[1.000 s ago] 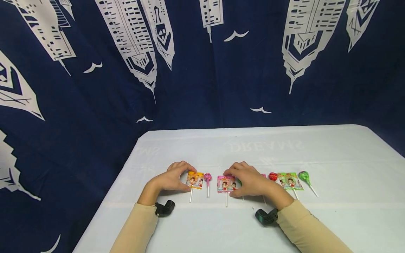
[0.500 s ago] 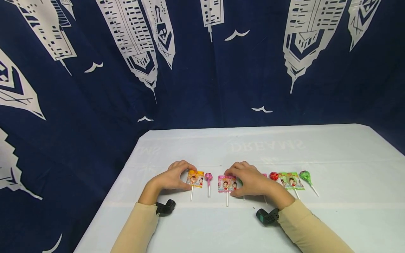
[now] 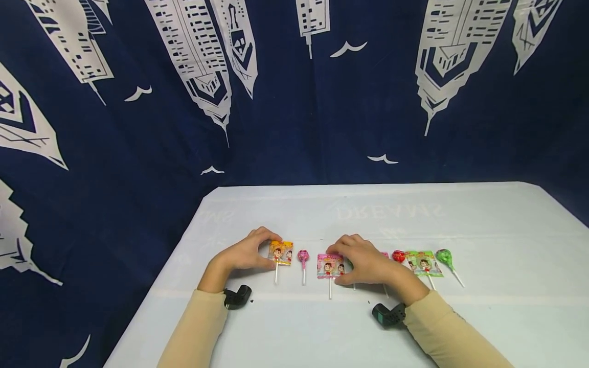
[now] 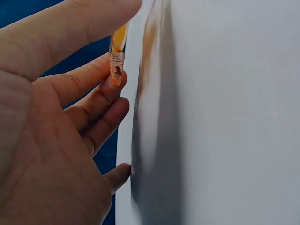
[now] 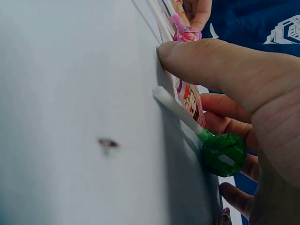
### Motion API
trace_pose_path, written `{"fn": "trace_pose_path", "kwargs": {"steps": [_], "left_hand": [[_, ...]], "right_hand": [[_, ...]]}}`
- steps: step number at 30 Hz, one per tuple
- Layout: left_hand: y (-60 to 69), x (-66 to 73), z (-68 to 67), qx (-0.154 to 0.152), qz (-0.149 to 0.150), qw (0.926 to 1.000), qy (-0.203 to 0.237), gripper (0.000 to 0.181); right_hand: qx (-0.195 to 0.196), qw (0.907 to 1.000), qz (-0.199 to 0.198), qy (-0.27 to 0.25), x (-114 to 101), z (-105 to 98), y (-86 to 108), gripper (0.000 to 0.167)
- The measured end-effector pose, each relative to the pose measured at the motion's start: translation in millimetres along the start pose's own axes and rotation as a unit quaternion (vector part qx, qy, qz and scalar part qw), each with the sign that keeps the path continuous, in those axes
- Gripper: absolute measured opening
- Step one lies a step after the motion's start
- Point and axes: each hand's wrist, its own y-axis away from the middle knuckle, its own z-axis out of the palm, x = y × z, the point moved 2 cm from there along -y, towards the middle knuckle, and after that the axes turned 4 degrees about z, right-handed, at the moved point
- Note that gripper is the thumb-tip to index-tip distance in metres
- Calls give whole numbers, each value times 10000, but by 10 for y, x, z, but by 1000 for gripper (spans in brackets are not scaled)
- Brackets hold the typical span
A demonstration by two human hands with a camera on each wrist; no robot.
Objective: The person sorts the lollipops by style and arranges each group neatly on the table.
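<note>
Now, lower centre, the left hand (image 3: 246,254) pinches the orange packet (image 3: 285,249), the right hand (image 3: 365,263) pinches the pink packet (image 3: 325,265); light edge pressure should steer both without creasing.

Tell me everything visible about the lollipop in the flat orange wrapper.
The lollipop in the flat, squarish orange wrapper has a shiny, plastic-looking cover printed with small cartoon figures, and a white stick pointing toward the person. The left hand pinches its left side between thumb and fingers. In the head view it is leftmost of the lollipops, apart from the round pink lollipop. It seems raised off the white table, judging by the left wrist view.
</note>
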Motion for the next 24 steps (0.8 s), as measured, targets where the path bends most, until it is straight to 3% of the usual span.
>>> {"fn": "trace_pose_path", "kwargs": {"steps": [9, 19, 24], "left_hand": [[-138, -62, -130, 133, 83, 9998, -122, 65], [-457, -115, -245, 404, 173, 9979, -477, 66], [-591, -178, -232, 429, 45, 9978, -506, 65]], "right_hand": [[29, 10000, 22, -29, 5, 14, 0, 60], [18, 10000, 3, -35, 13, -23, -21, 60], [-22, 10000, 51, -82, 8, -12, -6, 59]]}}
